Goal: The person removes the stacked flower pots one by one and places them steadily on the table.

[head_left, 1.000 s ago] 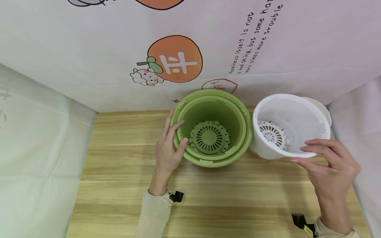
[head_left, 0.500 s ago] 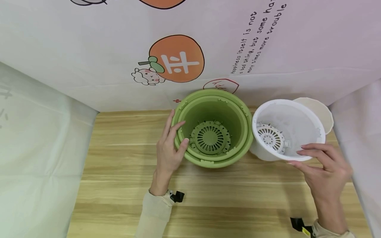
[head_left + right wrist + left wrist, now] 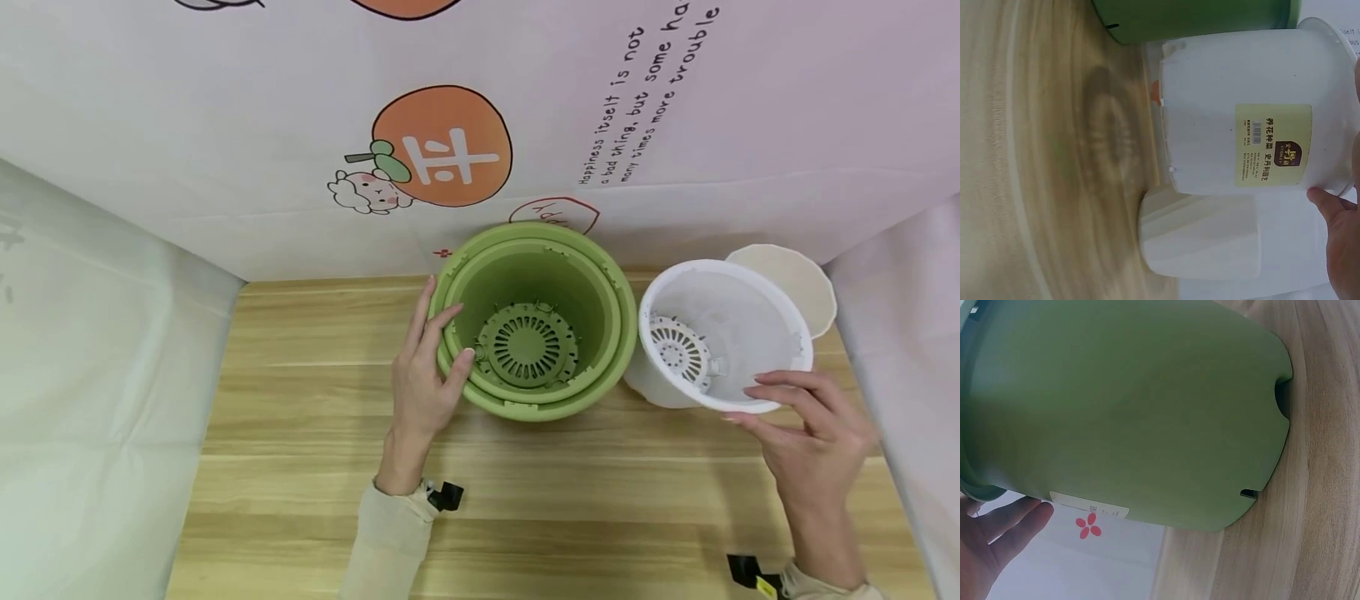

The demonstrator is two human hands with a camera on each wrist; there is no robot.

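A green flowerpot (image 3: 517, 279) with a double rim, like one pot nested in another, stands on the table; slots pierce its round base. My left hand (image 3: 426, 379) holds its left rim, thumb and index finger over the edge. Two other fingers lie against its outside in the left wrist view. To its right, my right hand (image 3: 817, 433) pinches the front right rim of a white flowerpot (image 3: 1204, 125), thumb outside and fingers inside. This pot is tilted and lifted off the table, with a gap and shadow beneath it in the right wrist view. It bears a yellow label (image 3: 1272, 145).
A cream pot (image 3: 798, 283) stands in the back right corner, partly behind the white one. Printed cloth (image 3: 262, 150) closes off the back of the wooden table (image 3: 570, 492), and pale cloth hangs at both sides. Each wrist wears a small black camera.
The right hand has brought the white flowerpot a little left and toward me, uncovering more of the cream pot. The left hand and green flowerpot have stayed in place.
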